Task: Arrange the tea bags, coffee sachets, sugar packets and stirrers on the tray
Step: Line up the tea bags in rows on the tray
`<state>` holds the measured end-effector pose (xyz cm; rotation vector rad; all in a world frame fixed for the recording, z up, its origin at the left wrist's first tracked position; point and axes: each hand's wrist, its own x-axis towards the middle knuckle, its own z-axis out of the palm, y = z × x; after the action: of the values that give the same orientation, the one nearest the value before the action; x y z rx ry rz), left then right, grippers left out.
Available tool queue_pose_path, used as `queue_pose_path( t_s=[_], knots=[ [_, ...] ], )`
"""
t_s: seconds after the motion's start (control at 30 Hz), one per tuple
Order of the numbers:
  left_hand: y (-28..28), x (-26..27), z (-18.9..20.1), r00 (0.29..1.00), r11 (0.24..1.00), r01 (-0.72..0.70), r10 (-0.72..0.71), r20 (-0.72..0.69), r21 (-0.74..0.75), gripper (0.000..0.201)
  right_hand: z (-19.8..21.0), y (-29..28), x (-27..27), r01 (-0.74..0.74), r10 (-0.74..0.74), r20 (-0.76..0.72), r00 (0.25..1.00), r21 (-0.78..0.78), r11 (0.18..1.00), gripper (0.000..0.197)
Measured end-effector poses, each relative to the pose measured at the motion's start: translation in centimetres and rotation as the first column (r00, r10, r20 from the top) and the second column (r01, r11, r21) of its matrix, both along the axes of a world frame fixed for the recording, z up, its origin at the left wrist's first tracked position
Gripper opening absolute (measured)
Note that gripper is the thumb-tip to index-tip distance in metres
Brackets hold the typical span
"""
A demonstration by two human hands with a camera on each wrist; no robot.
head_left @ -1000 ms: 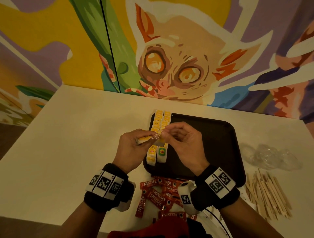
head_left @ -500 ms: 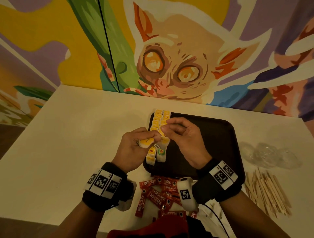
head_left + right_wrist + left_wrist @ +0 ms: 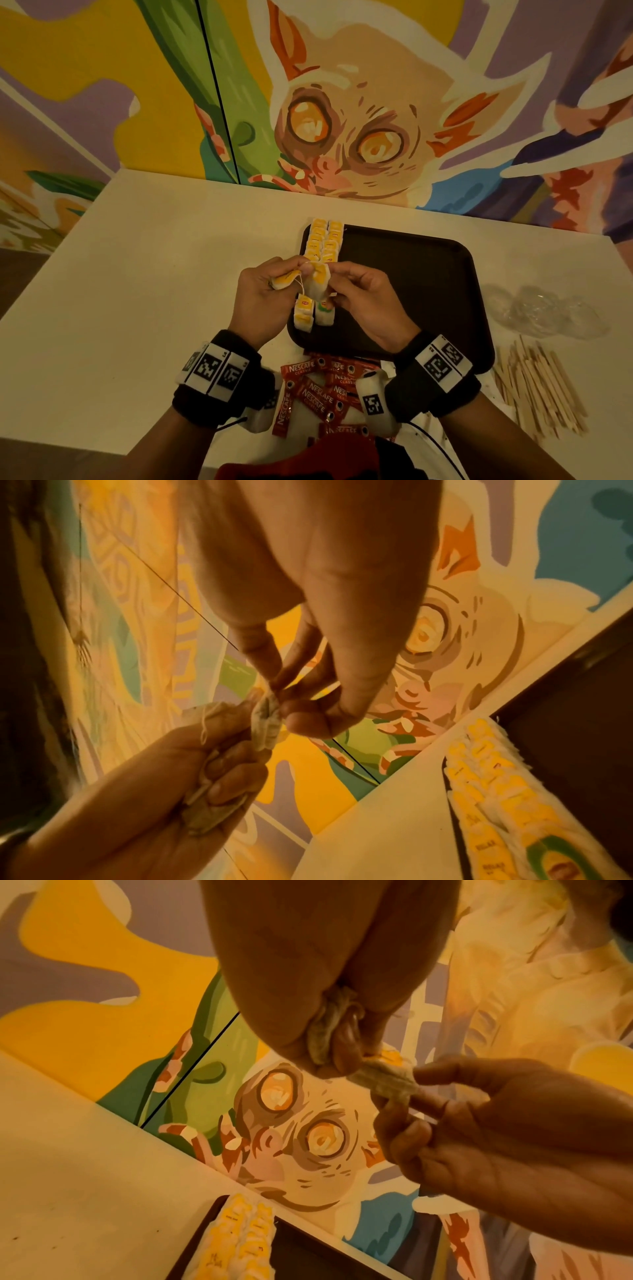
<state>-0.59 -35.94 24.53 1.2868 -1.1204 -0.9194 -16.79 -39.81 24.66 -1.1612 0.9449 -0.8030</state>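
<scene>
A black tray (image 3: 411, 291) lies on the white table, with tea bags (image 3: 325, 240) in two rows along its left edge. Just above those rows my left hand (image 3: 294, 274) grips a yellow-tagged tea bag (image 3: 286, 279). My right hand (image 3: 334, 277) pinches a second tea bag (image 3: 318, 284) right beside it, and a string loops between the two bags. In the left wrist view my fingertips clamp the bag (image 3: 325, 1031); in the right wrist view the pinched bag (image 3: 267, 721) is crumpled. Red coffee sachets (image 3: 318, 387) lie heaped near me. Wooden stirrers (image 3: 534, 387) lie to the right.
Crumpled clear plastic (image 3: 548, 308) lies right of the tray. A painted wall stands along the table's far edge. The tray's middle and right part are bare black. Bare white tabletop (image 3: 154, 291) stretches to the left.
My right hand has drawn back from the far rows toward my left hand, and a tea bag now hangs from its pinch. The left hand has hardly moved.
</scene>
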Motion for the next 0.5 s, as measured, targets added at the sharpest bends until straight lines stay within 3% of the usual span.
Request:
queue_pose_path(
  t_s=[0.07, 0.23, 0.33, 0.5],
  knots=[
    [0.0, -0.1, -0.2, 1.0, 0.999, -0.029, 0.029, 0.006, 0.014, 0.018, -0.1, 0.0, -0.1, -0.023, 0.023, -0.021, 1.0, -0.002, 1.0, 0.021],
    [0.3, -0.3, -0.7, 0.999, 0.997, -0.03, 0.027, 0.033, 0.069, 0.016, -1.4, 0.0, 0.1, -0.021, -0.016, -0.166, 0.986, -0.223, 0.975, 0.014],
    [0.5, 0.0, -2.0, 0.997, 0.985, -0.053, 0.042, 0.069, 0.163, 0.013, -3.4, -0.5, -0.2, 0.031, -0.077, -0.253, 0.964, -0.181, 0.983, 0.01],
    [0.5, 1.3, -5.4, 0.961, 0.953, -0.096, 0.013, 0.278, 0.288, 0.011, -7.9, -1.1, -1.1, 0.006, -0.025, -0.535, 0.845, -0.037, 0.999, 0.017]
  ],
)
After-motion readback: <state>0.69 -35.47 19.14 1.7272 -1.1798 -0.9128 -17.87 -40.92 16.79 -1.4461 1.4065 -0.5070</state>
